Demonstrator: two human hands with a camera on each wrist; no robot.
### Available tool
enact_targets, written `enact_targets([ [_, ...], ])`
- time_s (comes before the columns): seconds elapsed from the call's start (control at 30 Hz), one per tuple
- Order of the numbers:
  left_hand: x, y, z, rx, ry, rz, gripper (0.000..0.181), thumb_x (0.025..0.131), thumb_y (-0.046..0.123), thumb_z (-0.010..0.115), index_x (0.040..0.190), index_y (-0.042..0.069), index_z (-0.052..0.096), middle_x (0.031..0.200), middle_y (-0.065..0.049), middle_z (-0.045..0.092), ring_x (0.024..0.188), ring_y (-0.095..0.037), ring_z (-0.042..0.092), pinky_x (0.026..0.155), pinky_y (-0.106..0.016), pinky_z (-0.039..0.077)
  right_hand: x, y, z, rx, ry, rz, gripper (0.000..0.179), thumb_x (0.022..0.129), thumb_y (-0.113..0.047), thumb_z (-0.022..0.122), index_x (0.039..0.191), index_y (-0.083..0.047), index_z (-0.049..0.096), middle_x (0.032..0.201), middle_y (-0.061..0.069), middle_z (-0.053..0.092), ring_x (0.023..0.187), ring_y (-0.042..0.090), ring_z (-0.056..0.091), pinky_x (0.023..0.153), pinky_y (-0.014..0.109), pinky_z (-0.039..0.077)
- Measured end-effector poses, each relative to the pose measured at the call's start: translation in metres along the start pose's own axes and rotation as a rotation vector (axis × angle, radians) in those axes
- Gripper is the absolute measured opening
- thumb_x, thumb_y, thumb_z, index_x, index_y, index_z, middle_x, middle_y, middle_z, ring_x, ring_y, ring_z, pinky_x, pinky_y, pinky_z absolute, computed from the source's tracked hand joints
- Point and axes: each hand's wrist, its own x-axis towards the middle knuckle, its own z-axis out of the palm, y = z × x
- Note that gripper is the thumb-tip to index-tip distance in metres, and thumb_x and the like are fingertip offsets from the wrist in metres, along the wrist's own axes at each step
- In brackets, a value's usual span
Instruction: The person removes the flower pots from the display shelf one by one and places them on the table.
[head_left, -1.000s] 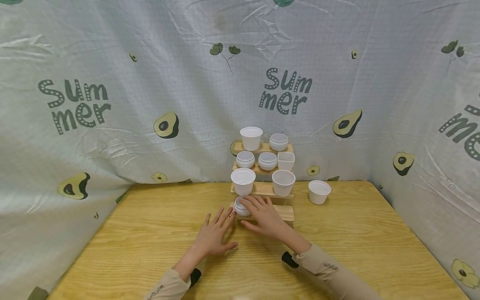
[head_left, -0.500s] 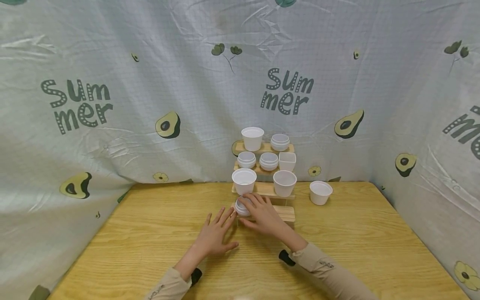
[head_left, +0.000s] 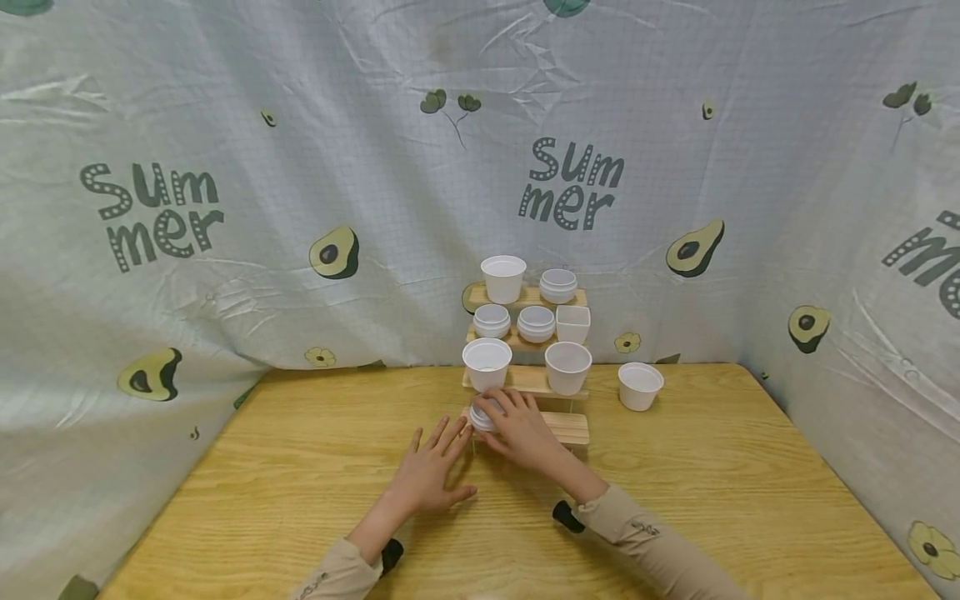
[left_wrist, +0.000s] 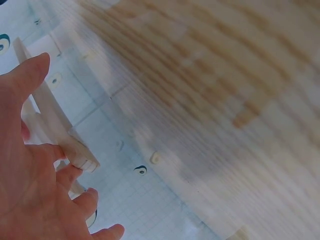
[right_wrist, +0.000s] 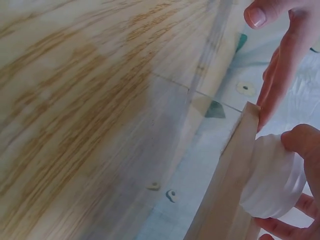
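Note:
A small ribbed white round pot [head_left: 480, 419] sits at the left end of the lowest wooden step [head_left: 567, 427] of a tiered stand. My right hand [head_left: 527, 432] grips it, fingers over the far side and thumb at the near side; in the right wrist view the pot [right_wrist: 272, 180] rests on the board between thumb and fingers. My left hand [head_left: 429, 477] is spread with straight fingers, its fingertips at the left end of that step. In the left wrist view those fingertips [left_wrist: 70, 172] touch the board's end [left_wrist: 85, 161].
Higher steps carry two large white cups [head_left: 487, 363] [head_left: 567, 368], two round pots [head_left: 491, 321] [head_left: 536, 324] with a square cup [head_left: 572, 323], and a tall cup [head_left: 503, 279] beside another round pot [head_left: 558, 286]. One white cup [head_left: 640, 387] stands on the table right of the stand. A printed curtain [head_left: 405, 317] hangs behind.
My right thumb has come in from below the step to the pot's near side, and the right forearm has shifted slightly left. The left hand stays in place.

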Motion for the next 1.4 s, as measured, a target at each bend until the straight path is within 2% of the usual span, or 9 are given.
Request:
enact_targets([
  [0.4, -0.002, 0.0, 0.0, 0.002, 0.017, 0.011, 0.081, 0.078, 0.054, 0.056, 0.141, 0.011, 0.028, 0.147, -0.007, 0.027, 0.134, -0.032, 0.025, 0.1, -0.06, 0.025, -0.003, 0.002, -0.003, 0.024, 0.055, -0.018, 0.054, 0.079, -0.032, 0.064, 0.128, -0.02, 0.046, 0.124, 0.006, 0.049, 0.105, 0.023, 0.049, 0.08, 0.041, 0.039],
  [0.7, -0.001, -0.001, 0.002, -0.001, 0.022, 0.016, 0.08, 0.078, 0.054, 0.056, 0.141, 0.012, 0.028, 0.147, -0.007, 0.027, 0.134, -0.032, 0.025, 0.1, -0.06, 0.025, -0.011, 0.003, -0.005, 0.047, 0.056, -0.002, 0.056, 0.078, -0.032, 0.065, 0.129, -0.018, 0.047, 0.123, 0.006, 0.05, 0.107, 0.025, 0.048, 0.081, 0.043, 0.039],
  [1.17, 0.0, -0.002, 0.002, 0.009, 0.034, 0.021, 0.082, 0.077, 0.055, 0.056, 0.14, 0.011, 0.029, 0.146, -0.007, 0.028, 0.134, -0.032, 0.026, 0.099, -0.06, 0.026, -0.023, 0.009, -0.014, -0.055, 0.061, 0.003, 0.051, 0.077, -0.036, 0.064, 0.122, -0.014, 0.053, 0.115, 0.007, 0.052, 0.102, 0.025, 0.048, 0.078, 0.04, 0.039],
  [1.4, 0.0, -0.001, 0.002, -0.01, 0.037, 0.022, 0.082, 0.077, 0.054, 0.058, 0.14, 0.01, 0.03, 0.146, -0.008, 0.029, 0.134, -0.033, 0.026, 0.099, -0.06, 0.026, -0.033, 0.013, -0.015, -0.088, 0.118, -0.014, 0.051, 0.073, -0.037, 0.069, 0.117, -0.015, 0.055, 0.108, 0.008, 0.051, 0.098, 0.025, 0.048, 0.072, 0.039, 0.041],
])
